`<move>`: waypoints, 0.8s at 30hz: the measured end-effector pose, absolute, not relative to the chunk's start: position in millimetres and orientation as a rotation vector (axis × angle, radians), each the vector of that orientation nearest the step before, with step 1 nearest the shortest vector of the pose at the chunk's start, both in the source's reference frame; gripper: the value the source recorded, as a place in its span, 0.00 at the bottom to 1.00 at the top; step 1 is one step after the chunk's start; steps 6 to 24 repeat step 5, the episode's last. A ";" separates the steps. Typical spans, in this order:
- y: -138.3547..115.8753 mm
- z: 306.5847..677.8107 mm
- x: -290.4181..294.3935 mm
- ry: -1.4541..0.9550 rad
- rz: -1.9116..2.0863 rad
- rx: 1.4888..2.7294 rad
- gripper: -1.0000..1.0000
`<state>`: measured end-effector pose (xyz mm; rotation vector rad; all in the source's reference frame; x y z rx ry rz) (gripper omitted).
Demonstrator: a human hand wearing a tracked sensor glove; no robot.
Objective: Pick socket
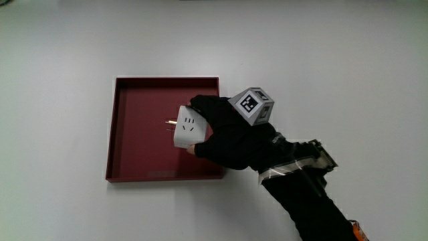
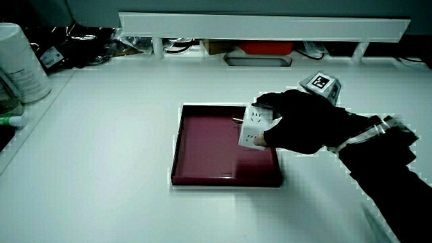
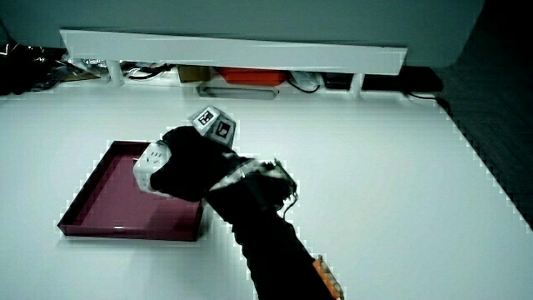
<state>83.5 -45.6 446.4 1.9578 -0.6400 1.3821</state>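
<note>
A white socket adapter (image 1: pixel 188 126) with metal prongs is held in the gloved hand (image 1: pixel 224 130) above the dark red tray (image 1: pixel 134 161). In both side views the socket (image 2: pixel 254 128) (image 3: pixel 150 166) hangs clear of the tray floor, with the black fingers (image 2: pixel 270 101) wrapped around it. The hand (image 2: pixel 304 121) (image 3: pixel 187 162) carries a patterned cube (image 1: pixel 253 105) on its back. The forearm (image 1: pixel 307 194) reaches in from the person's side of the table.
The red tray (image 2: pixel 202 177) (image 3: pixel 87 225) lies on the white table. A low white partition (image 2: pixel 263 25) (image 3: pixel 233 50) with cables and an orange object under it runs along the table's edge. A pale cylindrical container (image 2: pixel 20 64) stands at the table's corner.
</note>
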 end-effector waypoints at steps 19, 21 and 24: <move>-46.6 421.3 107.6 -0.573 1.299 2.052 1.00; -46.6 421.3 107.6 -0.573 1.299 2.052 1.00; -46.6 421.3 107.6 -0.573 1.299 2.052 1.00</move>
